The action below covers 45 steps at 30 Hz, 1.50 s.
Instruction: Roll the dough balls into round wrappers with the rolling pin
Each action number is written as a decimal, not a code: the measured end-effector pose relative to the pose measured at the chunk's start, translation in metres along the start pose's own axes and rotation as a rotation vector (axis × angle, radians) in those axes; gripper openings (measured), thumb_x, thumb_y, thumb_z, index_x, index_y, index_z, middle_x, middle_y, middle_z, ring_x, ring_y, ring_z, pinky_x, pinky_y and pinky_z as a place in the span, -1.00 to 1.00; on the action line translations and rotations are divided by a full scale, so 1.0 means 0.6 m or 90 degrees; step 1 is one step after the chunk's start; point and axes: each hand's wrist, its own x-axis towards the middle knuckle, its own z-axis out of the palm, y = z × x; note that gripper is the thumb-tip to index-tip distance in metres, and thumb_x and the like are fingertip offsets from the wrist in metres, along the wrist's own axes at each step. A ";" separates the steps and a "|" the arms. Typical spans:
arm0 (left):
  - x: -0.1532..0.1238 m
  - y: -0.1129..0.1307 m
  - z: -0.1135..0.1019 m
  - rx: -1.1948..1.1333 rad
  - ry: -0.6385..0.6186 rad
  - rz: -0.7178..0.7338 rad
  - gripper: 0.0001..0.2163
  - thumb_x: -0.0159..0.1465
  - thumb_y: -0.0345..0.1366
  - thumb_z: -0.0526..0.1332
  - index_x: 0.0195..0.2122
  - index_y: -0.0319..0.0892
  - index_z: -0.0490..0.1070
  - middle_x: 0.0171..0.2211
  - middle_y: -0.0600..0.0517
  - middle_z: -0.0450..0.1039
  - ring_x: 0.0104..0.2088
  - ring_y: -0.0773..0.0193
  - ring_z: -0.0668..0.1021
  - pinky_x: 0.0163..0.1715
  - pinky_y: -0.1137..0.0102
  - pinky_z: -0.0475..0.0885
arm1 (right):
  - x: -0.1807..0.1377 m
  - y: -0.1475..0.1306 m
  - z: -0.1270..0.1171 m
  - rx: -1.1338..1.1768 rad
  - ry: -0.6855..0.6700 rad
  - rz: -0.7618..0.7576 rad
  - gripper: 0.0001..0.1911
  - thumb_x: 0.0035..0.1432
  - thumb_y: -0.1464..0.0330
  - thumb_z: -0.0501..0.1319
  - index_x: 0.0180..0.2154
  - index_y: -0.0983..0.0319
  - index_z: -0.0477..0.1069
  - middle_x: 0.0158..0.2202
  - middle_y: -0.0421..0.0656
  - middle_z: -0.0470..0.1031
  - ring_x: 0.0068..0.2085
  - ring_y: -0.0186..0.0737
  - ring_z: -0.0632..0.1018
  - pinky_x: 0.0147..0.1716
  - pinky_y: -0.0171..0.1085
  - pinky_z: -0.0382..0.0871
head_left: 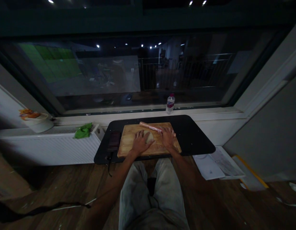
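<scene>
A wooden board [128, 147] lies on a small black table [195, 137]. In its middle sits a pale lump of dough [149, 136]. My left hand [139, 142] rests flat on the dough's left side, fingers spread. My right hand [167, 137] lies on the board to the right of the dough, fingers stretched toward a pink rolling pin [150, 126] at the board's far edge. The fingertips reach the pin's right end; I cannot tell whether they grip it.
A dark flat device [114, 140] with a hanging cable sits on the table left of the board. A water bottle [170, 103] stands on the window sill behind. A green cloth [83, 131] and a white bowl [39, 122] rest on the radiator at left. Papers [217, 163] lie on the floor at right.
</scene>
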 end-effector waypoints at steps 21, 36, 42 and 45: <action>0.029 -0.016 -0.002 -0.107 -0.063 0.110 -0.41 0.49 0.13 0.32 0.45 0.01 0.49 0.59 -0.15 0.27 0.58 -0.14 0.31 0.59 -0.08 0.20 | -0.001 -0.002 0.000 -0.002 -0.003 0.002 -0.53 0.65 0.25 0.06 0.39 0.17 0.51 0.31 0.05 0.62 0.32 0.16 0.44 0.32 0.04 0.17; 0.031 -0.010 -0.014 -0.002 -0.072 0.056 -0.25 0.41 0.32 0.30 0.49 0.01 0.41 0.50 -0.20 0.36 0.43 -0.24 0.38 0.42 -0.11 0.28 | -0.001 -0.001 -0.003 0.000 -0.004 0.004 -0.53 0.66 0.22 0.06 0.41 0.14 0.49 0.29 0.04 0.63 0.29 0.14 0.44 0.27 0.02 0.18; 0.033 -0.014 -0.011 -0.002 -0.079 0.055 -0.24 0.42 0.27 0.33 0.51 -0.04 0.36 0.50 -0.22 0.36 0.45 -0.23 0.38 0.42 -0.09 0.28 | -0.002 -0.004 -0.004 0.007 -0.004 0.008 -0.53 0.66 0.23 0.07 0.41 0.14 0.51 0.29 0.04 0.63 0.31 0.15 0.45 0.32 0.04 0.17; 0.034 -0.015 -0.009 -0.016 -0.077 0.050 -0.23 0.40 0.28 0.35 0.50 -0.04 0.36 0.49 -0.21 0.38 0.45 -0.21 0.39 0.42 -0.08 0.29 | -0.001 -0.004 -0.005 0.003 -0.003 0.006 -0.53 0.66 0.23 0.08 0.42 0.14 0.49 0.30 0.04 0.63 0.34 0.15 0.44 0.33 0.03 0.17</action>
